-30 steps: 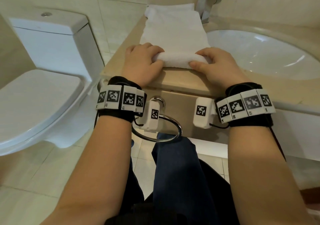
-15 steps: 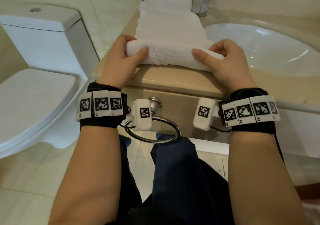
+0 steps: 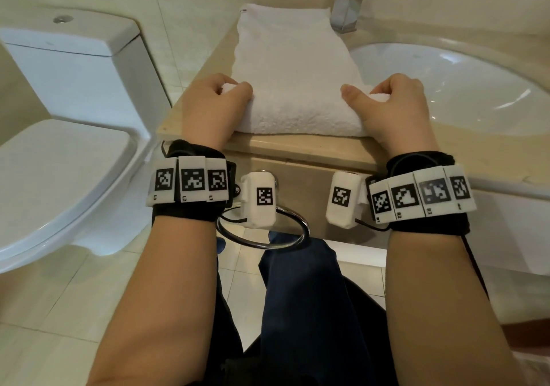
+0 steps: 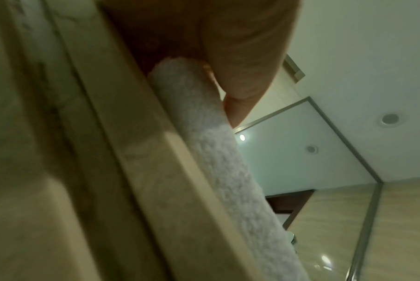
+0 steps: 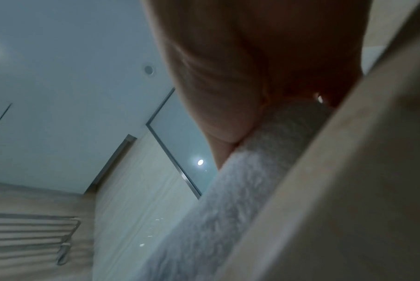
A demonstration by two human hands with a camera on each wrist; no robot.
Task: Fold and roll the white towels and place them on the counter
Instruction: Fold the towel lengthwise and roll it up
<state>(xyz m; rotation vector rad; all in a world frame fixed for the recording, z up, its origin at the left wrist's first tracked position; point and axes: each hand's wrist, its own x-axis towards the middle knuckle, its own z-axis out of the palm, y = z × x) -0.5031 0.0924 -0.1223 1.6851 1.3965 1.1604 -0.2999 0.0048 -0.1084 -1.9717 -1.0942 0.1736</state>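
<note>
A white towel (image 3: pixel 291 67) lies lengthwise on the beige counter (image 3: pixel 297 150), its near end wound into a thick roll (image 3: pixel 297 114) by the front edge. My left hand (image 3: pixel 214 99) grips the roll's left end, fingers curled over the top and thumb on the near side. My right hand (image 3: pixel 393 102) grips the right end the same way. In the left wrist view the roll (image 4: pixel 218 155) runs along the counter edge (image 4: pixel 160 161) under my thumb (image 4: pixel 240 79). The right wrist view shows the roll (image 5: pixel 228 199) beneath my palm (image 5: pixel 228 76).
A white sink basin (image 3: pixel 464 88) lies just right of the towel, with a chrome tap (image 3: pixel 351 1) behind. A toilet (image 3: pixel 59 135) stands to the left. A chrome towel ring (image 3: pixel 262 228) hangs under the counter's front. My legs in dark trousers (image 3: pixel 297 311) are below.
The roll has grown thicker and the flat part shorter. Both hands have shifted their hold, fingers now curled over the top of the roll at its ends.
</note>
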